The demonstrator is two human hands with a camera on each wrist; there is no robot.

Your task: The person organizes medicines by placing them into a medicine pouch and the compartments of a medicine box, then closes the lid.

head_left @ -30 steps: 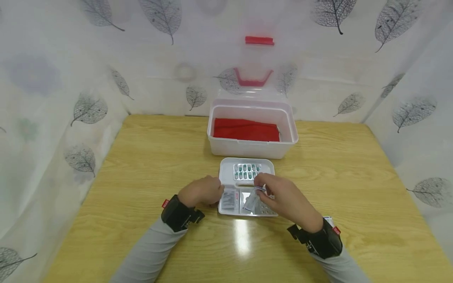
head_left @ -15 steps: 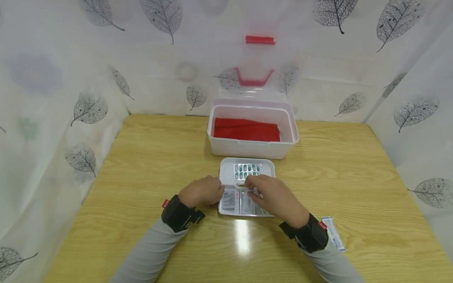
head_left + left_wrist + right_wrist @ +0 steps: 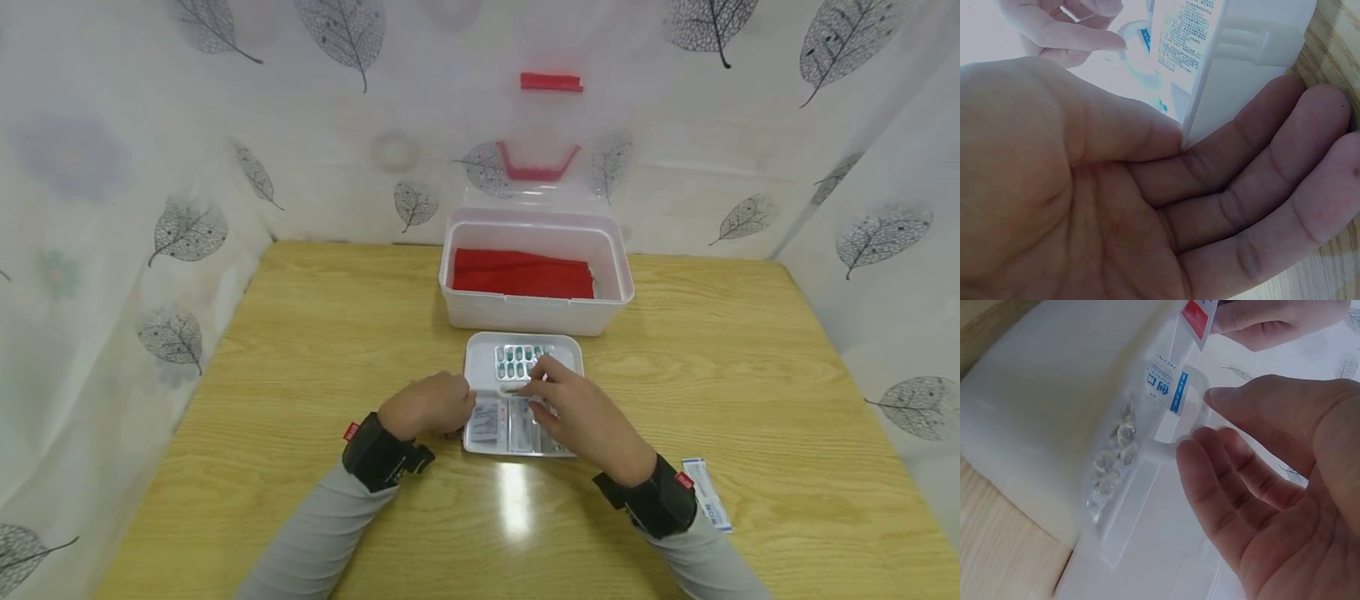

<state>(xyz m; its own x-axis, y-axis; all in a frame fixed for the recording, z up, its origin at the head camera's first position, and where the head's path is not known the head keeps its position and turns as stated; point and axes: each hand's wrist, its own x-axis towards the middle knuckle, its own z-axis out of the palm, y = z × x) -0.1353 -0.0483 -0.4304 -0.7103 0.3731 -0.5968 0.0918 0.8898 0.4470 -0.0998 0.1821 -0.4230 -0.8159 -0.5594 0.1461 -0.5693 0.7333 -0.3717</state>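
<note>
My left hand (image 3: 429, 406) pinches the left edge of a small white compartment tray (image 3: 478, 343); in the left wrist view its thumb lies on the rim with the fingers below. Over the tray is my right hand (image 3: 592, 421), fingers loosely bent and apart from the thumb (image 3: 1260, 406), nothing between them. It is close to the tray's loop handle (image 3: 1200, 387). A green-and-white capsule blister pack (image 3: 513, 363) lies in the rear compartment. Printed packets fill the front left compartment (image 3: 484, 422) and the middle one, where a blue-and-white packet (image 3: 1161, 381) shows. Clear round beads (image 3: 1109, 465) lie at the right.
Behind the tray stands a translucent white box (image 3: 525, 315) with its lid up, a red cloth item (image 3: 517, 275) inside and a red handle (image 3: 538, 173). A blue-and-white packet (image 3: 707, 495) lies on the wooden table (image 3: 337, 317) beside my right forearm.
My right hand has moved left and let go of a clear packet, which now lies in the tray's middle compartment. The left hand keeps its place on the tray edge.
</note>
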